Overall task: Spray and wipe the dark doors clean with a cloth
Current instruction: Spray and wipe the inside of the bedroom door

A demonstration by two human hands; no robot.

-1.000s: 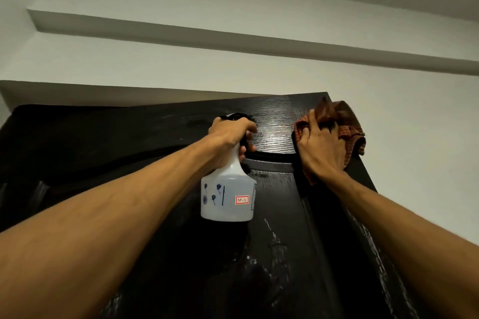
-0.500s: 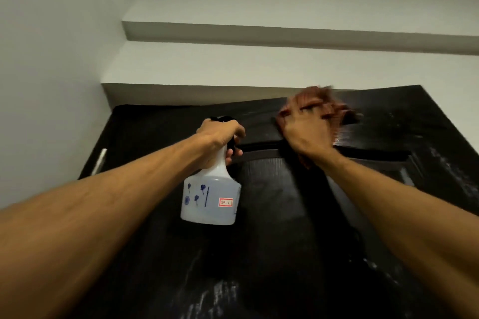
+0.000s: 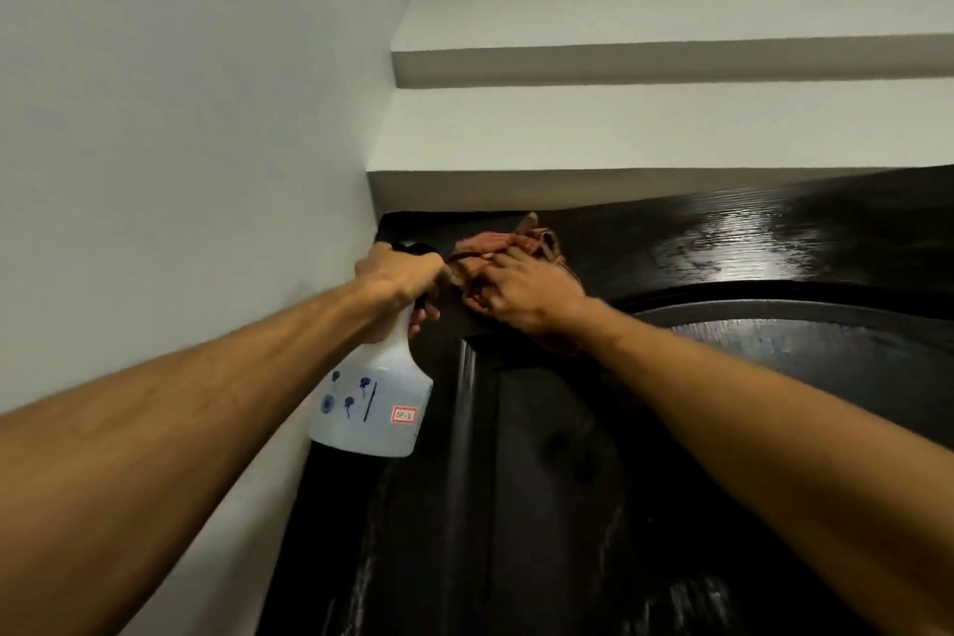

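Cloth (image 3: 503, 243): centre frame, pressed flat under right hand (image 3: 521, 292), fingers straight, on door (image 3: 568, 480) top rail near its left corner; rail runs rightward. Left hand (image 3: 400, 274), just left, grips spray bottle (image 3: 371, 403).

The left hand (image 3: 400, 274) hides the trigger of the spray bottle (image 3: 371, 403), the right hand (image 3: 526, 297) most of the cloth (image 3: 534, 240)

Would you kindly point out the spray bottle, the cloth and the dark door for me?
spray bottle (image 3: 369, 408): head view, on its translucent body below the neck.
cloth (image 3: 539, 240): head view, on the reddish folds above the fingers.
dark door (image 3: 722, 243): head view, on the shiny top rail.
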